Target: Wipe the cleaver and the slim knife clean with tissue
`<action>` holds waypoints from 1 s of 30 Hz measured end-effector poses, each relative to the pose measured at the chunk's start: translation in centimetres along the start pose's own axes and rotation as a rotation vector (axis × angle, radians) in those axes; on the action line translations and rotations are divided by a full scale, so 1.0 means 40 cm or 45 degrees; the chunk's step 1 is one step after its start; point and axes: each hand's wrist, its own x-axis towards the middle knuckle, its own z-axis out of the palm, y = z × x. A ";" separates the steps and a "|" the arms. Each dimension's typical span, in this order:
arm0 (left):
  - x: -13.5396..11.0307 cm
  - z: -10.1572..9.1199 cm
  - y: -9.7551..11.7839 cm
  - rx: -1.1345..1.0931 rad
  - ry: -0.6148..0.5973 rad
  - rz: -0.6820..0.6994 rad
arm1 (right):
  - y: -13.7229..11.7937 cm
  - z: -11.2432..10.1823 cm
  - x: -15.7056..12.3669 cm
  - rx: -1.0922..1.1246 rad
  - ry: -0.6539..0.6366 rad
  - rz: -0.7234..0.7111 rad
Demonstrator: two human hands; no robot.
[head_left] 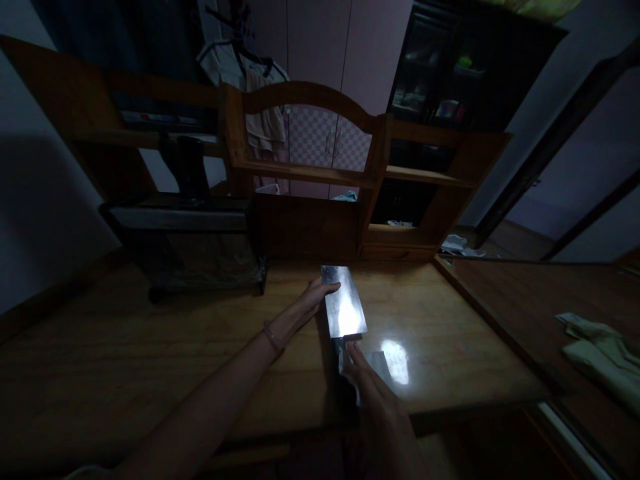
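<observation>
A broad steel cleaver (pixel 343 303) lies flat over the wooden desk (pixel 150 347), blade pointing away from me, its dark handle toward me. My left hand (pixel 315 297) rests on the blade's left edge, thumb pressed on top, fingers curled beside it. My right hand (pixel 373 387) is closed round the dark handle (pixel 341 352) at the near end. A bracelet (pixel 273 338) circles my left wrist. The room is dim and the blade catches a bright glare.
A dark flat device (pixel 180 223) on a stand sits at the desk's back left. A wooden hutch with shelves (pixel 310 173) rises behind. To the right, a lower surface holds pale cloth (pixel 600 350). A dark cabinet (pixel 450 73) stands at the back right.
</observation>
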 end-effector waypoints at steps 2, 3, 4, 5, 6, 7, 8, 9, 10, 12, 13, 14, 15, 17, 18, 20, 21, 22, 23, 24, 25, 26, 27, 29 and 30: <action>0.002 -0.004 -0.004 -0.002 -0.006 0.016 | 0.002 -0.001 -0.001 0.007 -0.014 0.005; 0.004 -0.006 -0.006 -0.004 -0.013 0.020 | 0.003 0.000 -0.003 0.009 -0.023 0.006; 0.005 -0.007 -0.008 -0.005 -0.023 0.023 | 0.004 0.002 -0.004 0.017 -0.022 0.005; 0.007 -0.009 -0.010 -0.005 -0.032 0.023 | 0.004 0.004 -0.006 0.031 -0.026 0.005; 0.008 -0.010 -0.011 -0.002 -0.034 0.019 | 0.003 0.006 -0.008 0.051 -0.028 0.013; 0.008 -0.010 -0.012 0.005 -0.027 0.015 | 0.001 0.008 -0.010 0.075 -0.020 0.039; 0.009 -0.010 -0.012 0.015 -0.018 0.017 | 0.000 0.008 -0.013 0.098 -0.003 0.076; 0.009 -0.009 -0.011 0.025 -0.008 0.025 | -0.001 0.006 -0.016 0.119 0.023 0.120; 0.009 -0.008 -0.011 0.031 0.002 0.028 | -0.001 0.000 -0.020 0.129 0.053 0.165; 0.009 -0.005 -0.010 0.033 0.019 0.027 | 0.004 -0.022 -0.029 0.118 0.117 0.247; 0.010 -0.004 -0.009 0.028 0.021 0.019 | 0.009 -0.037 -0.034 0.102 0.142 0.277; 0.010 -0.004 -0.008 0.023 0.023 0.011 | 0.016 -0.054 -0.037 0.088 0.170 0.325; 0.010 -0.004 -0.008 0.019 0.015 -0.002 | 0.022 -0.071 -0.040 0.081 0.191 0.371; 0.009 -0.004 -0.006 0.014 0.005 -0.003 | 0.031 -0.100 -0.041 0.082 0.229 0.427; 0.008 -0.004 -0.005 0.016 0.006 0.001 | 0.033 -0.109 -0.039 0.084 0.238 0.447; 0.007 -0.004 -0.003 0.025 0.018 0.010 | 0.033 -0.115 -0.034 0.070 0.232 0.477; 0.006 -0.003 -0.002 0.031 0.021 0.010 | 0.031 -0.111 -0.031 0.052 0.219 0.477; 0.004 -0.002 -0.001 0.035 0.021 0.005 | 0.029 -0.103 -0.028 0.030 0.202 0.452; 0.003 0.000 0.001 0.035 0.020 0.000 | 0.027 -0.091 -0.026 0.010 0.181 0.390; 0.002 0.002 0.003 0.036 0.016 0.000 | 0.024 -0.077 -0.024 -0.007 0.159 0.303; 0.000 0.003 0.004 0.037 0.014 0.003 | 0.022 -0.061 -0.023 -0.021 0.132 0.213; -0.001 0.005 0.005 0.037 0.015 0.007 | 0.020 -0.045 -0.022 -0.032 0.095 0.132; -0.002 0.006 0.006 0.037 0.018 0.011 | 0.017 -0.030 -0.022 -0.044 0.051 0.085; -0.003 0.006 0.006 0.036 0.028 0.011 | 0.010 -0.005 -0.023 -0.066 -0.035 0.066; -0.003 0.005 0.005 0.032 0.029 0.005 | 0.007 0.003 -0.024 -0.071 -0.061 0.067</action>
